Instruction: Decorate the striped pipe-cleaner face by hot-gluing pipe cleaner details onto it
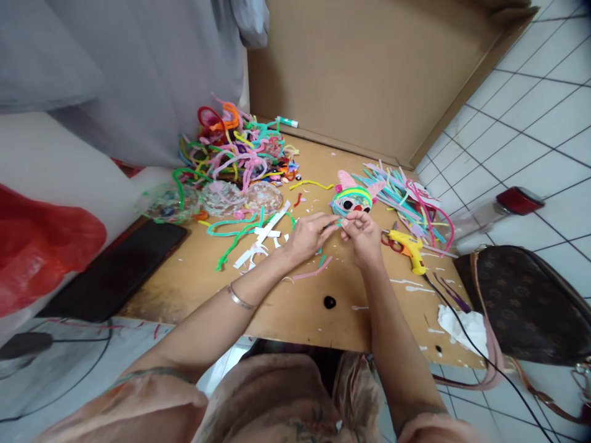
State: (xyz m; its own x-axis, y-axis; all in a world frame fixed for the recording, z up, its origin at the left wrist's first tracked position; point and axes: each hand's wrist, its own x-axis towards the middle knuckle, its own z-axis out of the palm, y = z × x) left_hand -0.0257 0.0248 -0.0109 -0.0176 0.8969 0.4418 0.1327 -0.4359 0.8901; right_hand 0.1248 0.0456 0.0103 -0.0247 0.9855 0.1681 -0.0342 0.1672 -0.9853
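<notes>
My left hand (310, 235) and my right hand (362, 236) meet over the middle of the table, fingertips pinched together. Between them is a short teal pipe cleaner piece (340, 223), mostly covered by the fingers. Just beyond the fingertips lies an animal face made of pipe cleaners (353, 198), with pink ears, a yellow and green band, black eyes and a red nose; its lower edge is hidden by my hands. Right of my right hand rests a yellow hot glue gun (409, 248), close to dark-red-handled scissors (391, 244). Pink and teal offcuts (314, 271) lie below my left hand.
A tangled heap of pipe cleaners (240, 147) fills the back left, behind white paper strips (263, 237). Straight pipe cleaners (392, 191) lie back right. A black phone (120, 271) sits left, a brown handbag (526, 301) right. The glue gun's cord (471, 341) crosses the right edge.
</notes>
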